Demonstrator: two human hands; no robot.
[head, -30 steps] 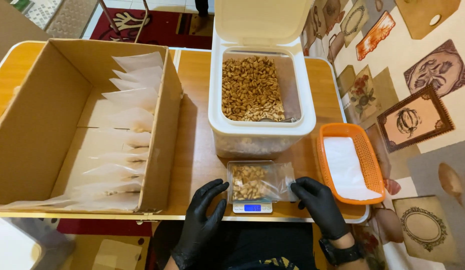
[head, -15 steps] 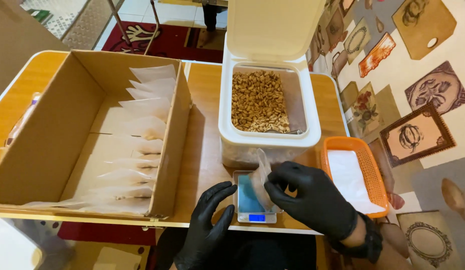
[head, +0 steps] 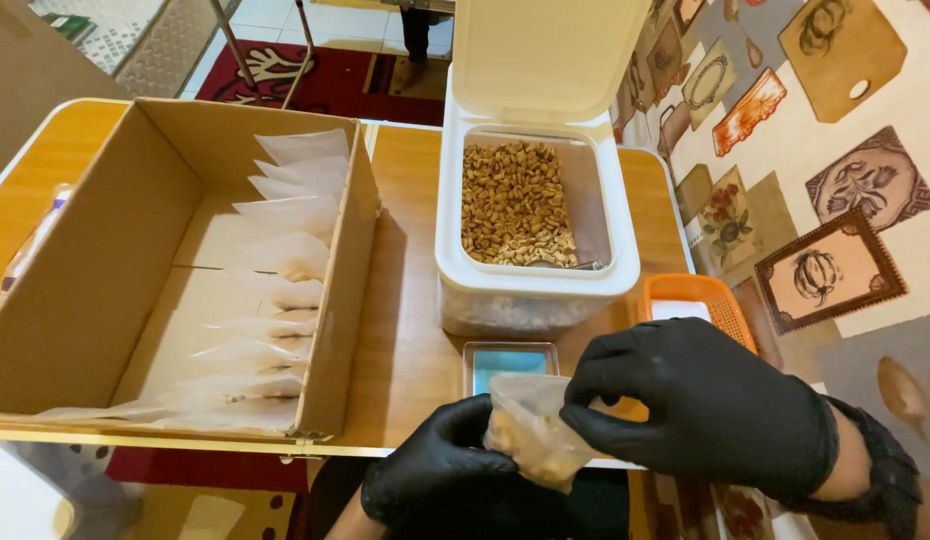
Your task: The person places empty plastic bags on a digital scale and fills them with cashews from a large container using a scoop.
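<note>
Two gloved hands hold a small clear bag of nuts over the table's near edge; left hand cups it underneath, right hand fingers pinch its top; scale just behind.

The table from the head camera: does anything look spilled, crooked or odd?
Nothing stands out. The white bin of peanuts stands upright with its lid open, the filled bags lie in a row in the cardboard box, and no nuts are loose on the table. Both gloved hands, left hand and right hand, hold a small bag of nuts over the scale.
</note>
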